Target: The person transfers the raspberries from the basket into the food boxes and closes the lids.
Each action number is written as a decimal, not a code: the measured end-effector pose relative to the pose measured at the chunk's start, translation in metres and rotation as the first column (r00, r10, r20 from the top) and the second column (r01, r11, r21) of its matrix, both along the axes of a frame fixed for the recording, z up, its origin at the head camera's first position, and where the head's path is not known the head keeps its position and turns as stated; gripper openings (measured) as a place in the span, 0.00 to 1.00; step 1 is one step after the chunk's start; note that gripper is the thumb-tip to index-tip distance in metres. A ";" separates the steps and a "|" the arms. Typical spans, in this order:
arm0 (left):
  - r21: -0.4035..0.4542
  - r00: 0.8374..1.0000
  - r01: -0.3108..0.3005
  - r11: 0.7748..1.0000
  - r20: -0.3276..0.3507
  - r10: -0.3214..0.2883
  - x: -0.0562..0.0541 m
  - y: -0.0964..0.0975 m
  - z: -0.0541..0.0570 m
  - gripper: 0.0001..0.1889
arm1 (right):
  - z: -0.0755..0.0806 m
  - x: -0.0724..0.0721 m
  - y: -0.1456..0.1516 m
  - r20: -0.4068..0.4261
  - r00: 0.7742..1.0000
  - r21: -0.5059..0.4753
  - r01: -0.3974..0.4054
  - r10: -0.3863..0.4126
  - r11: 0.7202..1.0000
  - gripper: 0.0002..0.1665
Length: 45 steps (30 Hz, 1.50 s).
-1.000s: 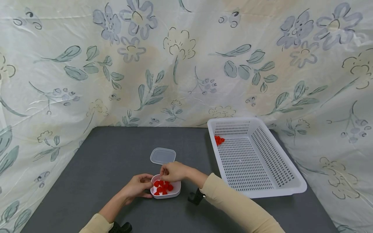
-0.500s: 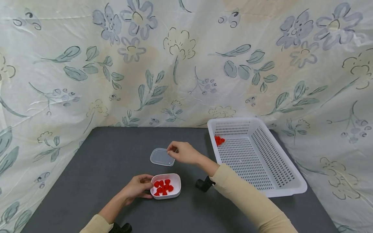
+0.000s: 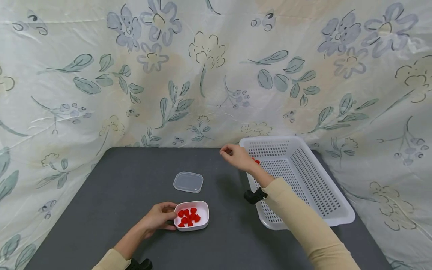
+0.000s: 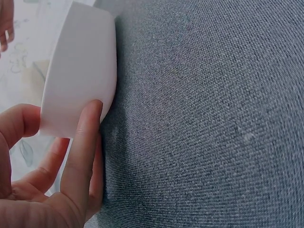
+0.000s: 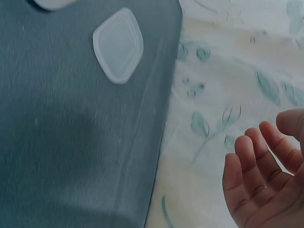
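Note:
My left hand (image 3: 160, 216) holds the left end of a small white plastic container (image 3: 193, 228) that stands on the table. In the left wrist view, the thumb lies against the wall of the container (image 4: 83, 61), with other fingers at its end. Several small red pieces (image 3: 190, 217) lie inside, their exact kind too small to tell. My right hand (image 3: 237, 156) is in the air by the left rim of a white perforated basket (image 3: 300, 176). Its fingers are loosely curled in the right wrist view, and nothing shows between them (image 5: 266, 175).
A translucent lid (image 3: 188, 182) lies flat on the dark grey table (image 3: 145, 172), behind the container. More red pieces (image 3: 257, 161) sit in the basket's left side, partly hidden by my right hand. A floral cloth (image 3: 216, 75) hangs behind the table.
My right hand has left the container, passed over the lid and moved up and right to the basket's left rim. The left hand has stayed at the container.

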<state>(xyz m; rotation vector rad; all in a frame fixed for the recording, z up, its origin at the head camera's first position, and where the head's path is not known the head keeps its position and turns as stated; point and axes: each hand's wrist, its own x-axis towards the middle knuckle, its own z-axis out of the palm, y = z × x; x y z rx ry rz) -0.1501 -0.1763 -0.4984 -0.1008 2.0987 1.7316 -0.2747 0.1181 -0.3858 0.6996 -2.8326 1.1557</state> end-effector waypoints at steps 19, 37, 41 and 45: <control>0.005 1.000 0.010 1.000 0.005 -0.010 -0.001 0.000 0.002 0.25 | -0.024 -0.029 0.073 0.123 0.970 -0.019 0.212 -0.208 0.977 0.18; -0.022 0.999 -0.030 0.999 0.017 0.030 -0.004 0.007 0.004 0.24 | -0.070 -0.043 0.108 0.315 0.896 0.120 0.290 -0.313 0.950 0.22; -0.021 1.000 -0.023 1.000 0.018 0.023 -0.003 0.005 0.003 0.25 | -0.077 -0.039 0.108 0.333 0.886 0.153 0.286 -0.322 0.946 0.19; -0.014 1.000 -0.008 1.000 0.013 0.008 -0.003 0.003 0.003 0.25 | -0.084 -0.036 0.109 0.339 0.881 0.192 0.277 -0.329 0.941 0.16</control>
